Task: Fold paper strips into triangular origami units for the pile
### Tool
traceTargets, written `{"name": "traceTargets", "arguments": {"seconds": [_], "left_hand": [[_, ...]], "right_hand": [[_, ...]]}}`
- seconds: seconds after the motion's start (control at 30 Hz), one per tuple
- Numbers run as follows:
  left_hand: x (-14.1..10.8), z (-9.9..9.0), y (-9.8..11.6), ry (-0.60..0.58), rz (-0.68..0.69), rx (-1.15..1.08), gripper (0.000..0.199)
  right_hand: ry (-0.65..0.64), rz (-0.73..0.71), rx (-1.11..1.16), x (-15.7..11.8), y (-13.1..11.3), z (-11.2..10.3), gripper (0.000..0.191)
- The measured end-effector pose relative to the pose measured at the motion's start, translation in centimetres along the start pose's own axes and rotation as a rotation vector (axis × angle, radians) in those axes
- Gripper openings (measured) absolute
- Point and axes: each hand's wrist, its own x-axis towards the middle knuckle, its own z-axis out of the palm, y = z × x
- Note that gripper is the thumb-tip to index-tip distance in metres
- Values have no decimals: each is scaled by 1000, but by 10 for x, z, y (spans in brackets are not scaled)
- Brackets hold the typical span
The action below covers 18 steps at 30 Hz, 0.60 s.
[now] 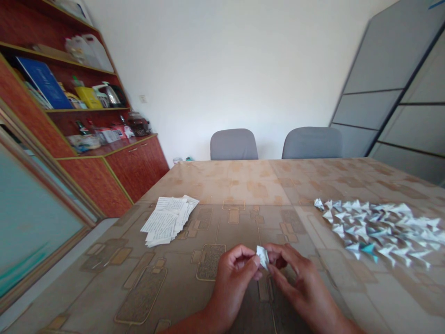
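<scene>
A small folded piece of printed paper (262,257) is held up between my two hands, above the near part of the table. My left hand (234,278) pinches its left side between thumb and fingers. On the right side, the thumb and fingertips of my right hand (301,278) close on the paper's edge. To the left lies a loose stack of printed paper slips (167,220). Many small folded paper pieces (382,229) sit in rough rows at the right, mostly white, with a teal one (369,250) near the front.
A patterned cloth covers the table (222,185). Beyond its far edge stand two grey chairs (234,144) against a white wall. A red-brown shelf unit (135,167) with bottles and a kettle (111,95) is at the left, and grey panels (375,60) rise at the right.
</scene>
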Motion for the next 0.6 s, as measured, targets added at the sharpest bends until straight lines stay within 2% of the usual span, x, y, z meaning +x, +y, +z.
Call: {"name": "traceTargets", "arguments": {"seconds": [0.17, 0.43, 0.6], "left_hand": [[0, -2, 0, -10, -5, -3, 31], [1, -2, -1, -14, -8, -14, 30], [0, -2, -2, -25, -13, -5, 32]], "right_hand": [[-1, 1, 102, -1, 4, -1, 24], [-11, 21, 138, 0, 2, -1, 17], [13, 15, 118, 0, 3, 0, 19]]}}
